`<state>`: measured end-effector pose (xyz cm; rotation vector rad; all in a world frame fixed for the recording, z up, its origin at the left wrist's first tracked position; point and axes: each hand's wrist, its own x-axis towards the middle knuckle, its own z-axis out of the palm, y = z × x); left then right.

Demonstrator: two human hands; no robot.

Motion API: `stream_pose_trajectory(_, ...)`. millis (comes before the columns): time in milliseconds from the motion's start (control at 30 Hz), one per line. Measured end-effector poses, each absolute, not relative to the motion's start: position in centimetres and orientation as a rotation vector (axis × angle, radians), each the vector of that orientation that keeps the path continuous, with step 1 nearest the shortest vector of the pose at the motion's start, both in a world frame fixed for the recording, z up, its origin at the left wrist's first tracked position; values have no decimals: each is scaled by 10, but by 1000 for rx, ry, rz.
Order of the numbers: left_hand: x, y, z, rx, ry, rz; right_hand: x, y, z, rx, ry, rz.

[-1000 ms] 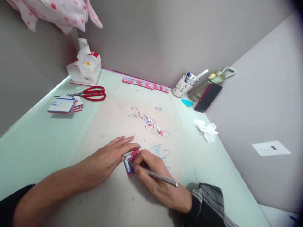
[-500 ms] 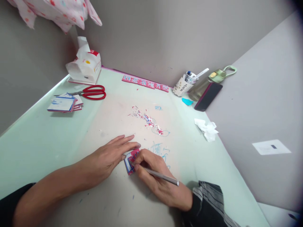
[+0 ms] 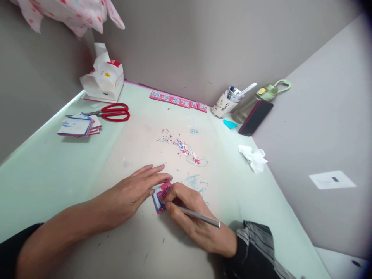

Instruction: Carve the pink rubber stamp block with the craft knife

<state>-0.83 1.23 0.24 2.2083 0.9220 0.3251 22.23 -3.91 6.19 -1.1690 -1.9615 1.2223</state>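
A small red, white and blue paper card (image 3: 159,198) lies on the pale green table (image 3: 46,170) near the front. My left hand (image 3: 136,190) lies flat with its fingers spread, the fingertips pressing on the card's left and top edge. My right hand (image 3: 194,219) grips a thin silver craft knife or pen (image 3: 197,216), its tip down on the card. The card's right part is hidden under my right fingers. A line of tiny red and blue paper scraps (image 3: 181,147) lies beyond the hands.
Red scissors (image 3: 112,112), a stack of similar cards (image 3: 78,126) and a tissue pack (image 3: 104,81) sit at back left. A red lettered strip (image 3: 178,102), pen cup (image 3: 226,104), bottle (image 3: 255,99), dark phone (image 3: 255,118) and crumpled tissue (image 3: 253,158) stand by the walls.
Both hands stay on the card with only a slight shift of the right hand and tool; the view has drifted a little.
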Motion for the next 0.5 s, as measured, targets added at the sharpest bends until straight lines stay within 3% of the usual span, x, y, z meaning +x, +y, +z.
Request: stream_pose_trajectory(500,-8,11,3,2242,890,372,225,-39,63,-1143,-2049,1162)
